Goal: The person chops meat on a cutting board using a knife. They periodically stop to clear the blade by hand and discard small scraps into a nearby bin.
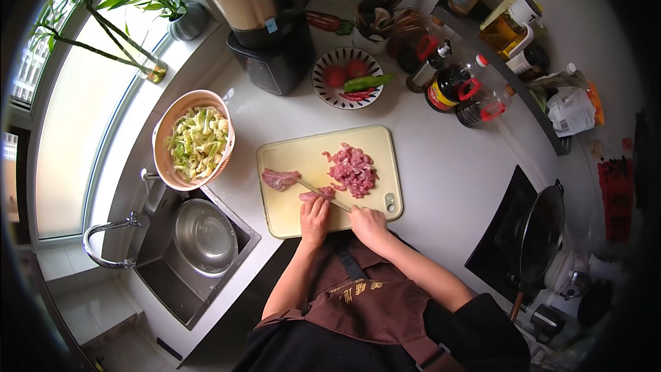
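Note:
A cream plastic cutting board (289, 217) lies on the counter before me. My right hand (368, 223) grips a kitchen knife (338, 204), its narrow blade angled up and left across the board. With bent fingers, my left hand (314, 218) presses on a small piece of raw meat (321, 194) beside the blade. Near the knife's tip, at the board's left, rests a larger chunk of raw meat (280, 179). A heap of thinly cut raw meat (353, 170) sits on the right half. The knife's handle is mostly hidden in my right hand.
A pink colander (158, 139) of cauliflower florets stands beside the sink (178, 297), which holds a metal basin (206, 237). Behind the board are a blender (271, 57) and a patterned bowl (326, 97) with tomatoes and peppers. Sauce bottles (448, 85) and a lidded pan (539, 237) are rightward.

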The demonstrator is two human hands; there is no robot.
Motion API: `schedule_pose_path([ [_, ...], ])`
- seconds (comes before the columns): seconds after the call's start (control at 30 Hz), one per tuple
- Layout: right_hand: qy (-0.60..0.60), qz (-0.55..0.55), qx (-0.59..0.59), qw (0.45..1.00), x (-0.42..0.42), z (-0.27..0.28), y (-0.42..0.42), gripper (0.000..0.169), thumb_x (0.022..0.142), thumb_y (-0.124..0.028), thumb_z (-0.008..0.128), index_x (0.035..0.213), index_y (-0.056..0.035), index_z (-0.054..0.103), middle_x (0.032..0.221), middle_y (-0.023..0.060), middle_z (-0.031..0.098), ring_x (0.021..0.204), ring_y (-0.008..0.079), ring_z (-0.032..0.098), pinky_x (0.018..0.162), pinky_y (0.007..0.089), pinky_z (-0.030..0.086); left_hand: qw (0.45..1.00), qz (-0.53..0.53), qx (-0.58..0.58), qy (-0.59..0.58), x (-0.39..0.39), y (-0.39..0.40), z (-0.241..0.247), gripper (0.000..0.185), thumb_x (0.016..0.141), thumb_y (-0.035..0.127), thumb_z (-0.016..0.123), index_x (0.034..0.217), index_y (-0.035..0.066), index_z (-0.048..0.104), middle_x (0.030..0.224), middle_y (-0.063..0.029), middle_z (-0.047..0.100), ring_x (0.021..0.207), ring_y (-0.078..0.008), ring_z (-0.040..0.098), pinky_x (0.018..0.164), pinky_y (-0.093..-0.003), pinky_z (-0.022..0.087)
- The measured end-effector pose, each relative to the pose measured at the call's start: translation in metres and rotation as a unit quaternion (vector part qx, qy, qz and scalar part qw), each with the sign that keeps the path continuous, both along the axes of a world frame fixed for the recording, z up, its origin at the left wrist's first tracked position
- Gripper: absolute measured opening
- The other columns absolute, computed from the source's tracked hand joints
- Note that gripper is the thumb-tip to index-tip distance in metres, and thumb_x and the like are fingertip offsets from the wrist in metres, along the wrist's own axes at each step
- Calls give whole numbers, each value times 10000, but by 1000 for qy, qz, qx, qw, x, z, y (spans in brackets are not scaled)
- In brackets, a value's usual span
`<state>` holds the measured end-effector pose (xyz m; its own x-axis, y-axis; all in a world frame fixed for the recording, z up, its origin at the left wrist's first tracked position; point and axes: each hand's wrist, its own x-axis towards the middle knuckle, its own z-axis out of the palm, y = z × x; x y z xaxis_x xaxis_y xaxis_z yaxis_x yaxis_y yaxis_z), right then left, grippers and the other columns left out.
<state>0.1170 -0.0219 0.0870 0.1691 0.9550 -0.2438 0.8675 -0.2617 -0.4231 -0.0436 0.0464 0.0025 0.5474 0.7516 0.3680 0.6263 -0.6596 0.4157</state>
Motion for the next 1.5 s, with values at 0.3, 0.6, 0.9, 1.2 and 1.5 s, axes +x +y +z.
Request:
schedule_pose_path([
  [0.3,-26,3,-16,1000,28,9,-47,127,885,-86,552,827,-13,638,684,184,684,662,343,723,623,462,580,1000,12,5,2,-1,0,-2,243,806,83,649,1047,47,643,1081,-98,625,1075,-293,593,913,-429,460],
  [0.6,-2,-25,14,1000,10,1,0,308,953,-284,631,801,-21,677,697,218,682,674,394,710,643,488,572,1000,25,8,0,7,12,3,195,772,98,706,937,76,606,1005,-90,637,1003,-284,606,870,-431,449],
  [0.9,28,-111,13,993,47,18,-20,345,975,-313,610,809,-23,694,735,214,676,703,417,674,643,505,537,997,-28,-9,-77,38,2,21,236,755,64,722,977,97,650,964,-48,633,960,-251,611,922,-424,436],
  [1.2,42,-67,59,995,56,41,-46,307,964,-286,622,801,-29,660,744,175,678,671,393,681,623,494,550,999,-1,16,-43,10,-11,20,335,801,60,737,1132,85,690,1155,-47,669,1103,-242,619,936,-405,483],
  [1.5,-27,-17,-4,1000,46,55,-41,252,959,-254,617,840,-36,658,743,180,688,670,366,702,637,487,550,999,-14,-8,-30,20,-6,4,270,802,36,665,1071,32,684,1139,-92,645,1149,-295,591,927,-436,489],
])
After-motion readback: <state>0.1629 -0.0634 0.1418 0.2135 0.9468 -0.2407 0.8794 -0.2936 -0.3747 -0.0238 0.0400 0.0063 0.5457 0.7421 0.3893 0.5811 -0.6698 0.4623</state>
